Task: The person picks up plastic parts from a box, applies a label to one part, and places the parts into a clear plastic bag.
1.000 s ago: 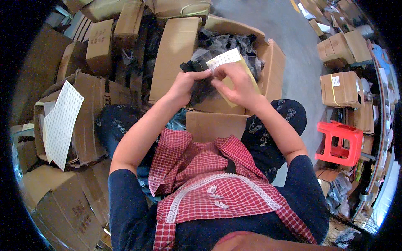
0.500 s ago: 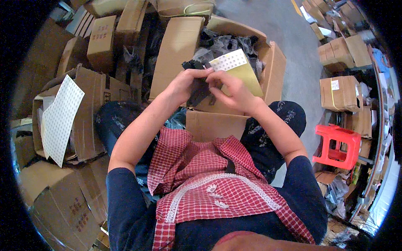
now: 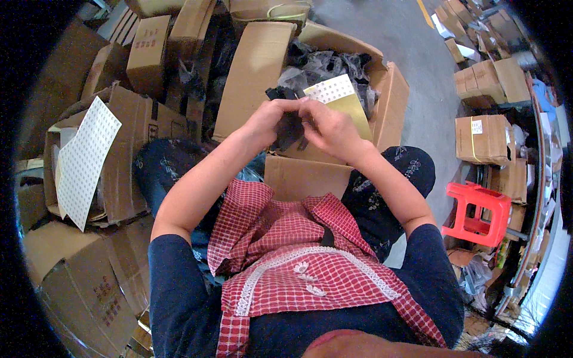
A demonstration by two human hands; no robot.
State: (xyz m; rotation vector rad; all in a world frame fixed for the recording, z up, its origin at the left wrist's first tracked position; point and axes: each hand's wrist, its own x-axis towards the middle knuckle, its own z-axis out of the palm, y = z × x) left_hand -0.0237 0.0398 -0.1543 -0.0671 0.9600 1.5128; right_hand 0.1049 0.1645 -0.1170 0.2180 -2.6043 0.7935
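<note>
My left hand (image 3: 270,122) and my right hand (image 3: 330,128) meet over an open cardboard box (image 3: 391,104) in front of my knees. Between them I hold a black fabric piece (image 3: 289,128), the left fingers pinching its top edge. My right hand also grips a yellow-backed sheet of small white stickers (image 3: 340,98), which stands up behind the fingers. The box holds a heap of dark items in clear bags (image 3: 325,65).
A large white sticker sheet (image 3: 83,161) lies on an open carton (image 3: 128,161) at my left. Stacked cardboard boxes (image 3: 149,53) crowd the far left and the right side (image 3: 486,140). A red plastic stool (image 3: 477,212) stands at my right on the grey floor.
Both hands have shifted slightly nearer to me with the black piece and the sticker sheet; the fingers have closed in together at the top of the fabric.
</note>
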